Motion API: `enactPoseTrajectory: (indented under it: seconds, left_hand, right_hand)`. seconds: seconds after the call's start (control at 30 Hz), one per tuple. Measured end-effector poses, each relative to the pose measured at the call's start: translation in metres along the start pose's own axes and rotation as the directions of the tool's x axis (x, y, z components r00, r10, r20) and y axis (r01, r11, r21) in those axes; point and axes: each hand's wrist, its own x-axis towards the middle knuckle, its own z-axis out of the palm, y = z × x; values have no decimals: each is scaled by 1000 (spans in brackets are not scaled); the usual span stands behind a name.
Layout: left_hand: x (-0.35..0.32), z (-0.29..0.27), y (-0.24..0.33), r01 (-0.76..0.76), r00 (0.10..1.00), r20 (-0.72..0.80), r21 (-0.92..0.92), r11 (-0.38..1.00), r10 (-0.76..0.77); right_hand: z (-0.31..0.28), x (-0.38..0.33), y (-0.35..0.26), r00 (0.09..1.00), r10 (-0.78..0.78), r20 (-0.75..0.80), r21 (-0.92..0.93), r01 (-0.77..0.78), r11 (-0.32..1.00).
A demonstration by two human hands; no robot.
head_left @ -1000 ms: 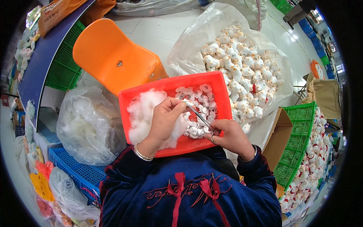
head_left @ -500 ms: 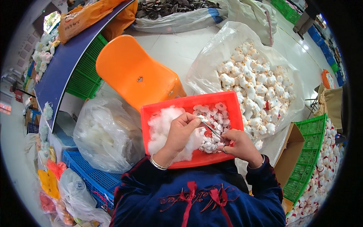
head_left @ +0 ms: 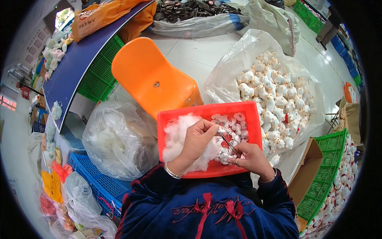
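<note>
White stuffing [head_left: 181,137] sits in the left half of the red tray [head_left: 207,113] on my lap as before, my left hand [head_left: 199,137] still pinching a tuft while my right hand's [head_left: 248,155] fingers stay closed on thin metal tweezers [head_left: 227,142], so I judge filling continues.

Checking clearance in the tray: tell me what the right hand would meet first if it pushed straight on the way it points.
Probably the left hand: the right hand aims its metal tool up-left at those fingers, over small white pieces in the red tray. Depth is unclear.
</note>
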Motion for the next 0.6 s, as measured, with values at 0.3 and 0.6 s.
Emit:
enactPoseTrajectory:
  seconds: [0.3, 0.6]
  left_hand:
    - [-4, 2, 6, 6, 1000, -2, -106, 994, -6]
    - [-6, -6, 3, 4, 999, 49, -100, 995, 1]
  right_hand:
    - [2, -1, -1, 999, 14, 37, 20, -14, 1000]
    - [-6, 2, -2, 997, 68, 48, 34, -69, 997]
